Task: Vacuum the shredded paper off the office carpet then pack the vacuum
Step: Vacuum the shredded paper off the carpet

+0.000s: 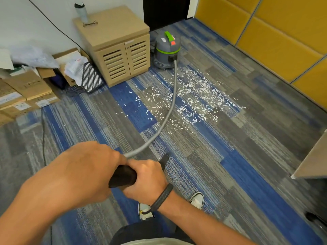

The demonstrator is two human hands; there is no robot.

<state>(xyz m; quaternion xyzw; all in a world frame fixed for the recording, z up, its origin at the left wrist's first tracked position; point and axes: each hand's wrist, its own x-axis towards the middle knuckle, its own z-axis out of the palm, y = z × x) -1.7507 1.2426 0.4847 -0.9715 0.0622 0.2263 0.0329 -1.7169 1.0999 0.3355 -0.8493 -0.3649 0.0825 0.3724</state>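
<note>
Gripping one black wand (123, 175), two bare hands meet low in the middle of the view. The left hand (88, 167) wraps its fingers over the upper end where the hose joins; the right hand (146, 181) curls round the wand just beside it, a dark band (161, 198) on its wrist. The wand's black tip (164, 160) pokes out past the right hand, pointing at the carpet (247, 156).

One grey hose (171, 106) curves from the wand across the floor to one vacuum (167, 50), a grey canister with a green handle and green band, standing near the far wall just beside a cabinet. A small red patch and a white sticker show on its lid; their writing is too small to read.

Shredded paper (192, 96), far too many white strips to count, lies scattered on the blue and grey carpet between the person and the vacuum, thickest right of the hose, which runs through it.

One wooden cabinet (116, 45) with two slatted doors carries one bottle (81, 13) and one pair of glasses (90, 23). Left of it are several cardboard boxes (26, 89) with white labels, unreadable; one open box holds loose papers (75, 68). A black mesh tray (92, 76) leans beside them. Two shoes (197, 200) show at the bottom. Yellow panels (274, 32) line the right wall.
</note>
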